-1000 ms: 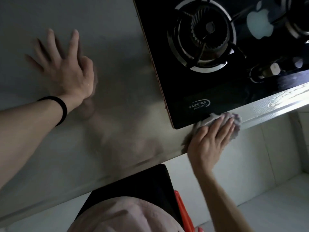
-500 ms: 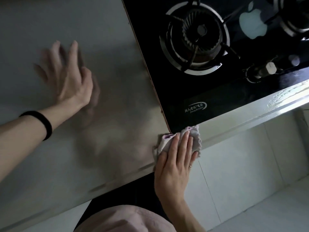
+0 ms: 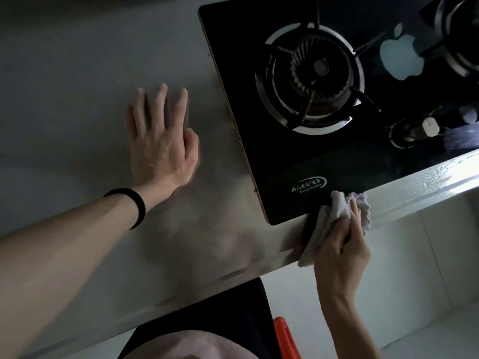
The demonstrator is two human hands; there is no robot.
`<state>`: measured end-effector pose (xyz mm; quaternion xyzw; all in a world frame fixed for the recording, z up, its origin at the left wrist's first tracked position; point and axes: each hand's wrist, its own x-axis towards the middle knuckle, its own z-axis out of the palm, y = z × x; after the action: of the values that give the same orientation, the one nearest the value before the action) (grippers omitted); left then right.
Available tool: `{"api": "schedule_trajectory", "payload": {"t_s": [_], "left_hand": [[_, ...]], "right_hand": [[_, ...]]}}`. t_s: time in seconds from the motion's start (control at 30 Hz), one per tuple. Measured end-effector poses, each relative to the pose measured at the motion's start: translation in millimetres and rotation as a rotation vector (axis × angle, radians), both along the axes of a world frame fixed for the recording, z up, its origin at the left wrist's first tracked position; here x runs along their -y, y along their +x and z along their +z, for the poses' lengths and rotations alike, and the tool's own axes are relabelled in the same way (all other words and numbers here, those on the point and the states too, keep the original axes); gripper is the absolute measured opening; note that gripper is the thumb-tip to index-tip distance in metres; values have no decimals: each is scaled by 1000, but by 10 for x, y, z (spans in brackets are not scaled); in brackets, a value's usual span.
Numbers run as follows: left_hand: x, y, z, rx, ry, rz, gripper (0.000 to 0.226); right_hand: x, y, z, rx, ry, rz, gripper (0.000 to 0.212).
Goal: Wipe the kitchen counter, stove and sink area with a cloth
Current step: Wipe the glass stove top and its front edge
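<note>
The counter lies wide and bare beyond the left hand's fingertips and off their little-finger side. On the thumb side, the stove's copper-trimmed side edge runs near. The left fingers are straight and spread, flat on the steel.

The right hand has its fingers curled round the cloth — pale pinkish-white and bunched, with a frilled lilac hem showing past the fingertips. The cloth sits on the narrow strip between the stove's front edge and the counter's lip, by the near corner.

Beyond those fingertips stand a burner and a knob. A black band circles the left wrist — an orange-red object shows below the right forearm.
</note>
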<state>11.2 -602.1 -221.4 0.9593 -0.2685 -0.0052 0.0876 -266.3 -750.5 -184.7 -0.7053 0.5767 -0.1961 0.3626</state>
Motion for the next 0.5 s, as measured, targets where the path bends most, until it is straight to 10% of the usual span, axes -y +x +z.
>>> {"api": "schedule_trajectory", "payload": {"t_s": [0.17,0.37,0.5], "left_hand": [[19,-5,-16,12,33,17,67],[38,-7,17,18,5,24,67],[48,1,-4,37,19,35,68]], "right_hand": [[-33,299,219,214,47,-178,42],[-225,835,342,-80,-35,600,54],[-157,784,318,-153,-171,697,59]]}}
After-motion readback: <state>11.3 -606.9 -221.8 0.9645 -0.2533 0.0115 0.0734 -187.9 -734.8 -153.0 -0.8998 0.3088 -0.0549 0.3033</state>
